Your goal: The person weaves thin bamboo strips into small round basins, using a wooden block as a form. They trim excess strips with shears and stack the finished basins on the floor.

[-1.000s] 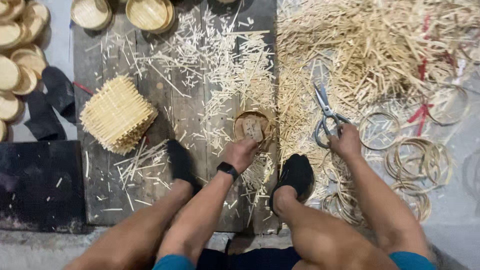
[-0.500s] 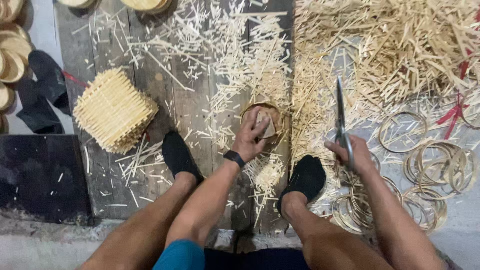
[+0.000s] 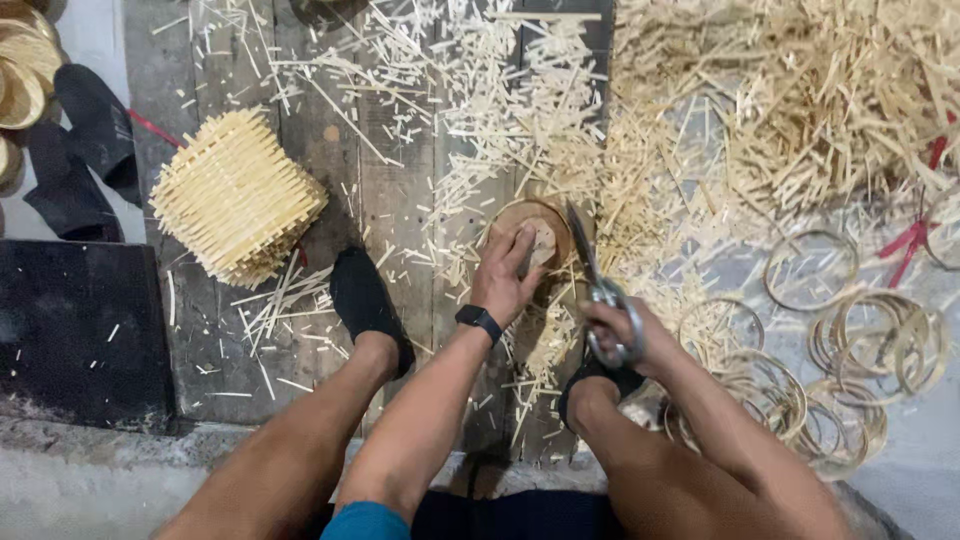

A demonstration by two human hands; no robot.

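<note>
My left hand (image 3: pixel 507 275) presses down on a small round woven bamboo piece (image 3: pixel 545 228) lying on the wooden board (image 3: pixel 390 200). My right hand (image 3: pixel 622 330) grips a pair of metal scissors (image 3: pixel 592 275) by the handles, blades pointing away toward the round piece's right edge. A black watch sits on my left wrist. My two feet in black socks rest on the board on either side of the arms.
A stack of woven bamboo squares (image 3: pixel 235 195) lies left on the board. Bamboo slivers litter the board; a big heap of strips (image 3: pixel 800 100) fills the upper right. Several bamboo rings (image 3: pixel 850 350) lie at right. Small baskets (image 3: pixel 20 70) and black cloth (image 3: pixel 75 150) sit far left.
My right hand lifted the scissors from the floor at right and carried them left to the round piece. My left hand stayed on the piece.
</note>
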